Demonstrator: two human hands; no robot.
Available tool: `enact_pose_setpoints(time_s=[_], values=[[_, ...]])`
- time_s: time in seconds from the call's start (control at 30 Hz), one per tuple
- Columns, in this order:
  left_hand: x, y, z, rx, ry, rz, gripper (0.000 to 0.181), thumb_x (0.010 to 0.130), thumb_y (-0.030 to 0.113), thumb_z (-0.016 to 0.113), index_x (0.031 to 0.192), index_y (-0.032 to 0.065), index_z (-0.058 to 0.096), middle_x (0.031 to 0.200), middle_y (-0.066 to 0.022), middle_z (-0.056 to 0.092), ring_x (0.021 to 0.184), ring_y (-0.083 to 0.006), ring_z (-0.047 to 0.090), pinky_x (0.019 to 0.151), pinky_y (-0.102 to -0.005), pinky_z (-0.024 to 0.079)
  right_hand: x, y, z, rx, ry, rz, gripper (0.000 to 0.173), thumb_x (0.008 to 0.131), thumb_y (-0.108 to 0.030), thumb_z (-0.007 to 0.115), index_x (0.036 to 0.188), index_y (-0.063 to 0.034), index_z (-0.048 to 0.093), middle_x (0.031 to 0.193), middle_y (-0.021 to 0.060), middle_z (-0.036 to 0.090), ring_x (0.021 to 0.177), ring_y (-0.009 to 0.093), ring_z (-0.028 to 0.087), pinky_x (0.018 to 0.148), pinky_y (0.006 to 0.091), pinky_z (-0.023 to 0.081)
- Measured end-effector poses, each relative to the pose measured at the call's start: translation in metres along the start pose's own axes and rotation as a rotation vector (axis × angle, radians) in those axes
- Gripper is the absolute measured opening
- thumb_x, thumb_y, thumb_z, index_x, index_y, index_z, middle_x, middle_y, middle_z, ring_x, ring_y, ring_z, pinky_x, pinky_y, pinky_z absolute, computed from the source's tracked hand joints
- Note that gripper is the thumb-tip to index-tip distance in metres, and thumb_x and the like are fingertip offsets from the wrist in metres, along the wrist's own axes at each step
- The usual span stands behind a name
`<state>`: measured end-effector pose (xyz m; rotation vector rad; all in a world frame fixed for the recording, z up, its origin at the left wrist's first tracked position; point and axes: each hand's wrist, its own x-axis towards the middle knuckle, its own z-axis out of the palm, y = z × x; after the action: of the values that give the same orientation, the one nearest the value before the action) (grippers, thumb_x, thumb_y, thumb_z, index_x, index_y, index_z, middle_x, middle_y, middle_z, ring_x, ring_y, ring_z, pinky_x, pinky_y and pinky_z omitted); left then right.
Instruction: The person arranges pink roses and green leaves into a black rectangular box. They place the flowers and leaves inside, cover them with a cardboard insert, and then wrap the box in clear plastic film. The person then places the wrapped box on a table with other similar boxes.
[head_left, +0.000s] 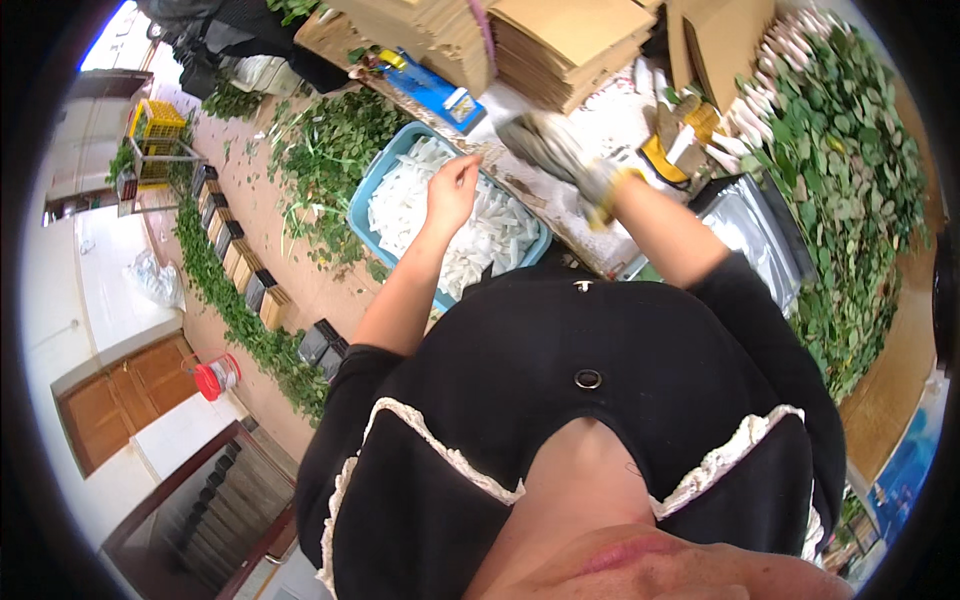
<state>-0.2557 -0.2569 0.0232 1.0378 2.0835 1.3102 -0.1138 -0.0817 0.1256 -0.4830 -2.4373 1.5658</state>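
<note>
My left hand (452, 193), bare, hovers over a light blue plastic tub (358, 217) filled with small white pieces (491, 240). Its fingers are bent with the thumb close to them, and whether anything small is between them does not show. Farther right, above the worn white worktable (525, 187), is my right hand (559, 154) in a grey and yellow work glove. It is motion-blurred, so its fingers and any content cannot be made out. A blue box-like object (442, 94) lies on the table beyond the tub. Yellow-and-grey gloves (667, 154) lie at the right.
Stacked brown cardboard sheets (570, 45) stand at the back. Many leafy stems with wrapped, pale pink heads (840, 150) fill the right side. Cut foliage (322, 172) covers floor left of the tub. Farther left are a row of bundles (240, 262) and a red bucket (216, 376).
</note>
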Motion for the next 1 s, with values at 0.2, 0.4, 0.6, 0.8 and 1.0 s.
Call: enact_pose_setpoints(time_s=[0.2,0.4,0.6,0.8,1.0], values=[[0.077,-0.014,0.002,0.153,-0.097,-0.044,0.036,0.095,0.015,0.056,0.125,-0.0036,0.057,0.109,-0.0132,0.069,0.094,-0.0203,0.064,0.086,-0.0301,0.047,0.139,0.005,0.037,-0.340,-0.155,0.346,0.053,0.091,-0.051,0.051,0.105,-0.0034,0.069,0.095,0.0183,0.070,0.093,0.031,0.068,0.081,0.0378,0.050],[0.087,-0.022,-0.016,-0.857,-0.176,-0.497,0.067,0.100,0.051,0.043,0.137,-0.0052,0.045,0.145,-0.0183,0.045,0.138,-0.0259,0.036,0.116,-0.0435,0.015,0.050,0.045,0.057,0.649,0.033,0.333,0.027,0.094,-0.032,0.060,0.099,-0.0063,0.067,0.082,0.0006,0.065,0.069,0.012,0.058,0.060,0.0287,0.046],[0.105,0.009,0.026,-0.625,-0.109,-0.799,0.042,0.097,0.018,0.050,0.132,-0.0046,0.050,0.134,-0.0166,0.057,0.122,-0.0261,0.056,0.099,-0.0387,0.044,0.028,0.091,0.040,0.069,-0.223,0.196,0.025,0.090,-0.026,0.054,0.078,-0.0087,0.066,0.063,0.0041,0.061,0.053,0.018,0.057,0.050,0.0346,0.045],[0.040,0.136,0.133,-0.412,-0.588,0.179,0.034,0.095,0.030,0.057,0.122,0.0100,0.067,0.140,-0.0122,0.053,0.136,-0.0281,0.040,0.117,-0.0472,0.017,-0.173,0.015,-0.073,-0.392,0.165,0.283,0.028,0.095,-0.029,0.053,0.081,-0.0078,0.065,0.065,0.0026,0.061,0.054,0.011,0.057,0.050,0.0303,0.047],[0.018,0.241,0.285,0.306,-0.358,1.087,0.026,0.087,0.029,0.062,0.111,0.0333,0.072,0.157,-0.0067,0.027,0.145,-0.0331,0.019,0.114,-0.0641,0.005,-0.291,-0.001,-0.148,0.579,0.519,0.864,0.031,0.092,-0.031,0.058,0.069,-0.0093,0.059,0.058,-0.0014,0.054,0.045,0.008,0.046,0.040,0.0238,0.038]])
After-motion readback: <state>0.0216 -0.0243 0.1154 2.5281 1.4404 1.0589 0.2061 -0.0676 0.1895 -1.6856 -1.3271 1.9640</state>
